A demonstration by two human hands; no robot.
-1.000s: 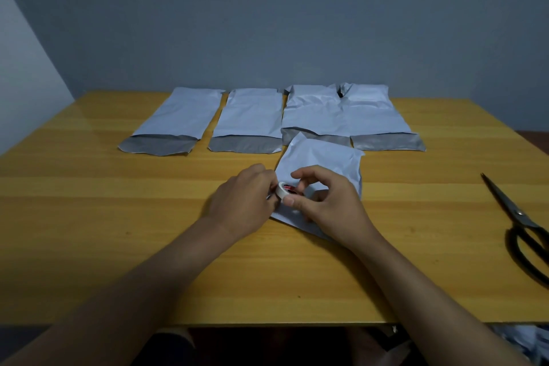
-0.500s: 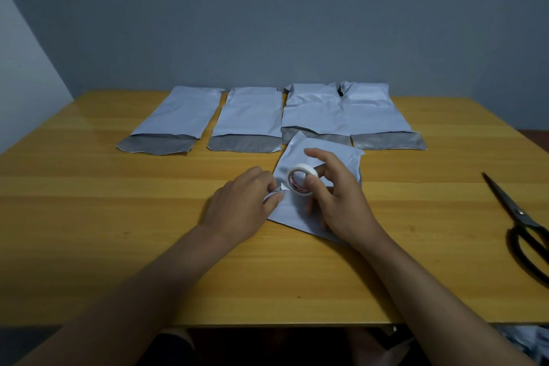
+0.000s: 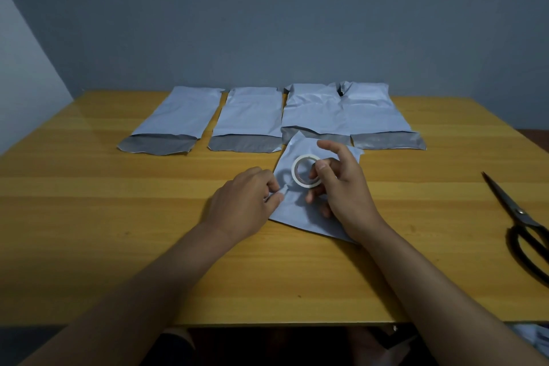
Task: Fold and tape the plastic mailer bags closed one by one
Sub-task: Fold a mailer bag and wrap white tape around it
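Head view: a wooden table (image 3: 89, 241) fills the lower two thirds of the frame, its near edge running across the bottom and its far edge meeting a grey wall.

Just right of centre lies a folded mailer bag (image 3: 300, 214), turned at an angle so one corner points to the upper middle of the frame and its lower edge slants down to the right under the right wrist. Its top corner overlaps the grey flap of a bag in the row behind.

The right hand (image 3: 344, 187) holds a white tape roll (image 3: 306, 175) upright above this bag, thumb on the roll's right side, forefinger stretched out over it and the lower fingers curled beneath. The left hand (image 3: 246, 199) sits at the bag's left edge, fingers curled, pinching what looks like the loose tape end (image 3: 282, 189) between thumb and fingertips. A short strip runs from there toward the roll; it is too small to trace surely.

Across the upper middle of the frame four more mailer bags (image 3: 249, 116) lie flat in a row, grey flaps open toward the viewer. The two on the left are apart from each other; the two on the right overlap.

Black scissors (image 3: 517, 217) lie near the right edge of the frame, blades pointing to the upper left, well apart from the hands. Bare tabletop spreads wide to the left of the left hand and between the right forearm and the scissors.
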